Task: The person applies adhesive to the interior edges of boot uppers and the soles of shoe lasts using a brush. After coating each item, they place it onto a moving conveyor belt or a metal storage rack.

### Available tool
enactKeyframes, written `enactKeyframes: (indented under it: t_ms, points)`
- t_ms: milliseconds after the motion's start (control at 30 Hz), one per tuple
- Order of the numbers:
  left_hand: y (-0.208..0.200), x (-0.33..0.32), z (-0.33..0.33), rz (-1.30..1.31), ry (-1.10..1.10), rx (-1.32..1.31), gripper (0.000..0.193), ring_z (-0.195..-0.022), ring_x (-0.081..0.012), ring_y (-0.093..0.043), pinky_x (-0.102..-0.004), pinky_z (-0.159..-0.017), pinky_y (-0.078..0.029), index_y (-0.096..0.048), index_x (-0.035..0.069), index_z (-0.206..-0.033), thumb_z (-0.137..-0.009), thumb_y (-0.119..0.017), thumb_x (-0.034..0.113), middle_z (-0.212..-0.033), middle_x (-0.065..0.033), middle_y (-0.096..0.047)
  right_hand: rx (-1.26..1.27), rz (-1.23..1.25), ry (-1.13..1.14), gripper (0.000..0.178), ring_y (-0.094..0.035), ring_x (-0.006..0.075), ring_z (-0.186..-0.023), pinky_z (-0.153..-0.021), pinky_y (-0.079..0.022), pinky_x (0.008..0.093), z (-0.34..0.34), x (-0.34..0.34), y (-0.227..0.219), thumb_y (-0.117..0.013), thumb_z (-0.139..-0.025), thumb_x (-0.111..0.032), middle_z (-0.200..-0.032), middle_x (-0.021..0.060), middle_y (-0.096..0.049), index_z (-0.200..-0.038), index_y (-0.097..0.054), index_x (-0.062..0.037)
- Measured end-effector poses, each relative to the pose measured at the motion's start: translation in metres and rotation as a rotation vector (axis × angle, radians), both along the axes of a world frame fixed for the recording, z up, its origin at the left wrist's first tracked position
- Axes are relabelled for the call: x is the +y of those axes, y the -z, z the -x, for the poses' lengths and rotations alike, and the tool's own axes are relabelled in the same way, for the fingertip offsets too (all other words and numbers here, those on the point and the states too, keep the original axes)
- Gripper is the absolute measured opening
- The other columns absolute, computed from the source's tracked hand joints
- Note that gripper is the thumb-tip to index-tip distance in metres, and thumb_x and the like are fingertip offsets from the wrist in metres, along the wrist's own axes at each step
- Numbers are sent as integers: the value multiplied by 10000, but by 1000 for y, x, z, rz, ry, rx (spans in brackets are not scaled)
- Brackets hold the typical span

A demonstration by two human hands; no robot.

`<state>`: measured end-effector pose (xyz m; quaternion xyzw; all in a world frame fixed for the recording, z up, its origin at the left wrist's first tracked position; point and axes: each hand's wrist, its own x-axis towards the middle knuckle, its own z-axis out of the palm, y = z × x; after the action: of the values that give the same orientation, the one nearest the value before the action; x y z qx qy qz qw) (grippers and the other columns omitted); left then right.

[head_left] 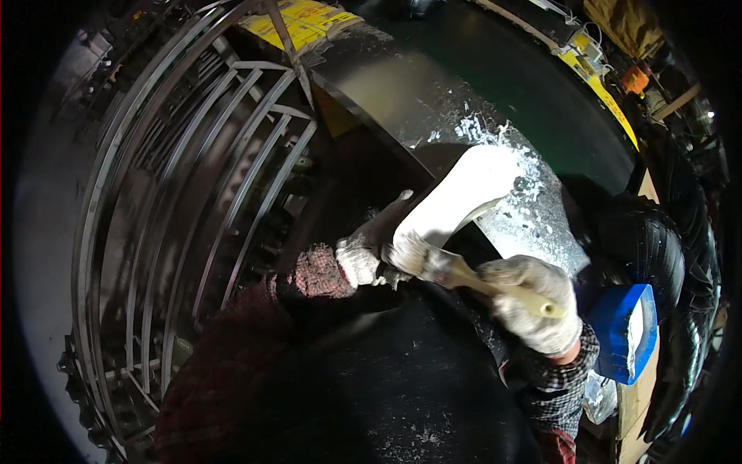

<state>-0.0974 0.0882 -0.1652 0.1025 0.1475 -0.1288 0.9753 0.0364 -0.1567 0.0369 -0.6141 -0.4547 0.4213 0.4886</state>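
A white shoe-sole-shaped piece [464,185] slants across the middle, its far end over a board spattered with white. At its near end, my left hand [359,259] in a dirty white glove grips the edge, thumb stretched along the side; the other fingers are partly hidden. My right hand [537,301], also gloved, is closed round the pale wooden handle of a flat paintbrush [456,272]. The brush's bristles touch the near end of the white piece, close to my left fingers, and look slightly blurred.
A metal-bar rack [212,185] stands at the left. The white-spattered board [533,240] lies beyond my hands, with a dark green surface [495,62] behind. At right are a blue container [607,332] with white residue and shiny black bundles [638,240].
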Motion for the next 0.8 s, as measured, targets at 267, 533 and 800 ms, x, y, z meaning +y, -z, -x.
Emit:
enactKeyframes:
  t_ms: [267, 533, 800]
  points:
    - [-6, -12, -6, 587, 4, -428, 694, -1273, -299, -425, -432, -1066, -367, -304, 39, -1420, -954, -332, 552, -1396, -191, -398, 188, -35, 276, 309, -645, 224, -847, -678, -570, 301, -13, -25, 35, -586, -893, -163, -962, 174, -638, -1125, -563, 40]
    - [15, 12, 27, 181, 117, -170, 658, -904, -340, -629, -422, -665, -555, -434, 15, -1324, -945, -384, 550, -1105, -238, -587, -127, -246, 898, 228, -560, 99, -816, -734, -459, 223, -97, 9, 64, -563, -938, -132, -1023, 55, -628, -1075, -611, 43]
    - [-32, 13, 26, 49, -49, 155, 633, -815, -317, -660, -437, -619, -564, -493, 68, -1293, -917, -433, 573, -1034, -202, -630, -835, -218, 249, 491, -609, 233, -667, -549, -501, 350, -30, 4, 17, -722, -664, 63, -848, 110, -609, -1121, -611, -78]
